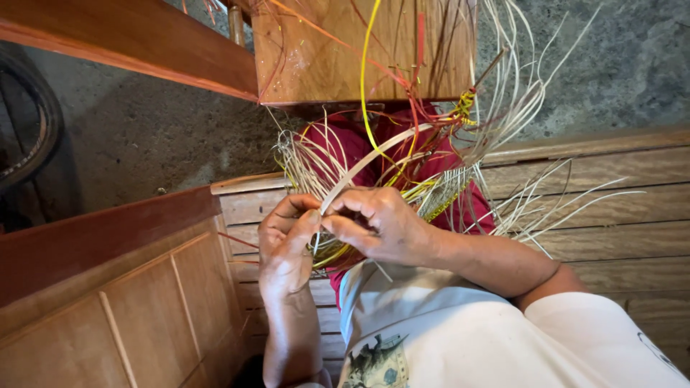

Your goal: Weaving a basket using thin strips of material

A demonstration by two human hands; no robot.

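Far left edge: a dark curved rubber tyre (32,136) shows in part at the upper left, against the grey concrete floor (144,136).
Upper left: a reddish-brown wooden beam (129,47) slants down toward the centre top.
Lower left: a light-brown panelled wooden bench (129,316) fills the corner, with a darker red-brown rail along its top edge.
Left hand: the left hand (286,248) sits just left of centre, fingers curled in narrow, thumb and forefinger pinched on the near end of a flat pale cane strip (374,154).
Cane strip: it runs from the pinch up and to the right in a shallow arc, crossing over the unfinished work.
Right hand: the right hand (377,224) is at the centre, touching the left hand; its fingertips close on the same strip just beside the left thumb, and the forearm leads off to the lower right.
Woven piece: a half-made basket of thin pale, yellow and red reed strands (410,179) lies directly behind and under both hands, near the frame's middle, with loose ends fanning out upward and to the right.
Behind the piece: dark red cloth (345,144) shows between the strands.
Top centre: a brown wooden box-like block (323,50) stands above the hands, with a long yellow strand crossing it.
Lower centre to right: a white printed shirt (460,338) covers the person's body.
Right side: pale wooden slats (618,215) run across, with grey floor above them.
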